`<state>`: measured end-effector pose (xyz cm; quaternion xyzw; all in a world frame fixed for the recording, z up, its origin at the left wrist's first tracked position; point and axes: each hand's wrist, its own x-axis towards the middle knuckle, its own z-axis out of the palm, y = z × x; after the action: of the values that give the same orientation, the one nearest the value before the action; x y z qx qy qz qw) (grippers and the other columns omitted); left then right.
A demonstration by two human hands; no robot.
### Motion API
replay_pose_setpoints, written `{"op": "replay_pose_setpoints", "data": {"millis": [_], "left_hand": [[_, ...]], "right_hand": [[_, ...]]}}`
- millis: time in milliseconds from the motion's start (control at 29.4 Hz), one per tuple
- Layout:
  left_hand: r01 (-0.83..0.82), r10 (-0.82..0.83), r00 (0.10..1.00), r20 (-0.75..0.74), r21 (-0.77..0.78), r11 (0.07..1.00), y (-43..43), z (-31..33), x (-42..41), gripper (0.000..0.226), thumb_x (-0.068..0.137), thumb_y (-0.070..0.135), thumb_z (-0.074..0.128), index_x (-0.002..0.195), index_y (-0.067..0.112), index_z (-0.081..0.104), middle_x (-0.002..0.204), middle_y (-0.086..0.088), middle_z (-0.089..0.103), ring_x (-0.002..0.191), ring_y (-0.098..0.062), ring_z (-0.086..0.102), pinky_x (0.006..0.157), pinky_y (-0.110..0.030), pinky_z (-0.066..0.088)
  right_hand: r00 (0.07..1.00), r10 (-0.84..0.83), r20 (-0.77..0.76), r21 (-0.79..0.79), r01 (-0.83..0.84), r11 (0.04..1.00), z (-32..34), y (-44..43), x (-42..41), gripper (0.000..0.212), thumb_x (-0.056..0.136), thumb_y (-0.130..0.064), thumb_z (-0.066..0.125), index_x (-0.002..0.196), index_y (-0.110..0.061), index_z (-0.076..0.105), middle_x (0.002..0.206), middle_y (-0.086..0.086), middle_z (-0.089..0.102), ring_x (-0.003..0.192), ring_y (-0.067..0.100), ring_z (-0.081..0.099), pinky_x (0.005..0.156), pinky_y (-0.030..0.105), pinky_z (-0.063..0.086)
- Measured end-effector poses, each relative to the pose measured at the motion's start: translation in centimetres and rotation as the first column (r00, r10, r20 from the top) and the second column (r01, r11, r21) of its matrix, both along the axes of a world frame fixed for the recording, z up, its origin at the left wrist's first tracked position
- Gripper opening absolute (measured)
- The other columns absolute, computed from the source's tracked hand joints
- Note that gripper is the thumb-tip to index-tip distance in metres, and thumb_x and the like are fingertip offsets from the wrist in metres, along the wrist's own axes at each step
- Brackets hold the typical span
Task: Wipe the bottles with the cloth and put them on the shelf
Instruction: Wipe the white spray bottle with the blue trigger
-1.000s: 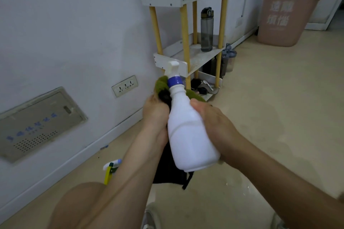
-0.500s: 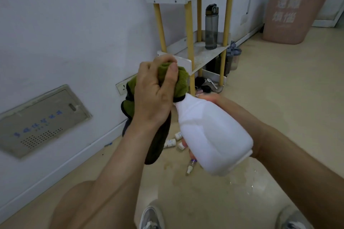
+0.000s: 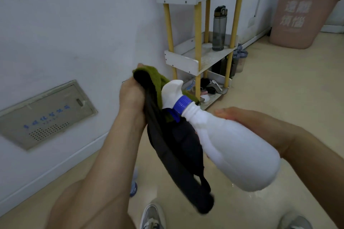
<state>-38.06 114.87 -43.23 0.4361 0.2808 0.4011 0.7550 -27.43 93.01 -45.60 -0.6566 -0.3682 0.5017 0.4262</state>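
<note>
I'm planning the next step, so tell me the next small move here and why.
Probably slide the cloth down from the spray head along the bottle. The left hand grips the cloth bunched by the spray head; the right hand holds the tilted bottle, whose white body shows uncovered, so it likely needs wiping before the shelf.

A white shelf with yellow posts stands on the beige floor against the wall; on its middle tier a dark grey water bottle stands upright near the right rear post; the bottom tier holds a clutter of small dark items and a spoon; a lidded clear jar sits on the floor just beside the shelf; a pink bin stands further right; a small bottle lies low on the left, partly hidden; two shoes rest at the bottom edge.
</note>
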Motion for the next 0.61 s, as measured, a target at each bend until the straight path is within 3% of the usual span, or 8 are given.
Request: {"op": "replay_pose_setpoints", "data": {"millis": [68,102,170,238,306,477,545,613], "left_hand": [[0.086,-0.101,0.992,0.079,0.169,0.982,-0.1,0.4,-0.6,0.039,0.102,0.041,0.042,0.096,0.012,0.069,0.087,-0.008,0.072,0.087,-0.025,0.069,0.081,-0.038,0.058],[0.126,-0.148,0.988,0.052,0.303,0.945,-0.7,0.9,-1.1,0.039,0.101,0.043,0.042,0.103,0.016,0.071,0.1,-0.007,0.074,0.098,-0.025,0.069,0.089,-0.04,0.056],[0.299,-0.262,0.954,-0.148,0.575,0.762,-2.8,1.4,-1.5,0.03,0.095,0.043,0.048,0.106,0.028,0.072,0.11,0.001,0.073,0.108,-0.02,0.067,0.094,-0.036,0.054],[0.364,-0.114,0.924,-0.365,0.748,0.554,-4.1,-0.1,-0.9,0.012,0.089,0.035,0.063,0.096,0.035,0.073,0.098,0.011,0.074,0.096,-0.009,0.069,0.087,-0.029,0.056],[0.278,0.181,0.903,-0.39,0.851,0.445,-4.4,-1.7,-0.2,0.009,0.085,0.025,0.07,0.087,0.033,0.073,0.086,0.013,0.073,0.082,-0.005,0.067,0.08,-0.031,0.055],[0.103,0.424,0.898,-0.118,0.993,0.058,-3.3,-3.4,1.3,0.018,0.083,0.015,0.067,0.099,0.016,0.076,0.092,0.002,0.075,0.084,-0.018,0.069,0.072,-0.035,0.056],[0.123,0.365,0.924,-0.111,0.992,-0.008,-3.5,-3.5,1.6,0.023,0.082,0.015,0.068,0.105,0.015,0.075,0.102,-0.001,0.075,0.102,-0.02,0.068,0.089,-0.037,0.053],[0.258,0.302,0.926,-0.227,0.964,-0.066,-4.0,-3.5,1.2,0.03,0.085,0.022,0.068,0.114,0.019,0.072,0.114,0.001,0.072,0.12,-0.017,0.057,0.111,-0.039,0.036]], "right_hand": [[0.996,-0.025,-0.083,0.05,0.029,0.998,2.0,-0.2,-0.8,0.022,0.074,-0.045,0.068,0.073,-0.027,0.08,0.088,0.009,0.075,0.074,0.016,0.072,0.065,0.022,0.057],[0.999,-0.016,-0.039,0.037,0.018,0.999,3.5,-0.5,-1.3,0.029,0.071,-0.054,0.071,0.084,-0.029,0.079,0.092,0.006,0.076,0.08,0.019,0.073,0.067,0.027,0.059],[0.971,0.048,0.236,0.01,-0.051,0.999,4.7,-0.9,-1.7,0.038,0.07,-0.063,0.071,0.097,-0.036,0.074,0.097,-0.003,0.075,0.088,0.016,0.073,0.079,0.035,0.06],[0.859,-0.026,0.511,-0.031,0.049,0.998,4.0,0.1,-2.0,0.042,0.071,-0.068,0.073,0.098,-0.036,0.072,0.095,-0.009,0.073,0.087,0.009,0.069,0.084,0.04,0.057],[0.74,-0.132,0.66,-0.004,0.179,0.984,2.4,1.1,-2.6,0.044,0.071,-0.066,0.068,0.093,-0.029,0.071,0.088,-0.005,0.07,0.083,0.009,0.064,0.081,0.041,0.052],[0.752,-0.289,0.592,0.057,0.319,0.946,0.4,2.8,-4.4,0.045,0.075,-0.066,0.061,0.097,-0.027,0.069,0.087,-0.005,0.069,0.083,0.011,0.063,0.081,0.038,0.052],[0.792,-0.366,0.489,0.082,0.376,0.923,0.3,3.0,-3.7,0.044,0.075,-0.064,0.064,0.095,-0.026,0.071,0.088,-0.004,0.071,0.084,0.013,0.065,0.084,0.042,0.052],[0.824,-0.385,0.417,0.074,0.391,0.917,0.2,2.8,-2.6,0.044,0.073,-0.062,0.067,0.093,-0.023,0.072,0.088,0.0,0.072,0.084,0.015,0.067,0.085,0.044,0.052]]}}
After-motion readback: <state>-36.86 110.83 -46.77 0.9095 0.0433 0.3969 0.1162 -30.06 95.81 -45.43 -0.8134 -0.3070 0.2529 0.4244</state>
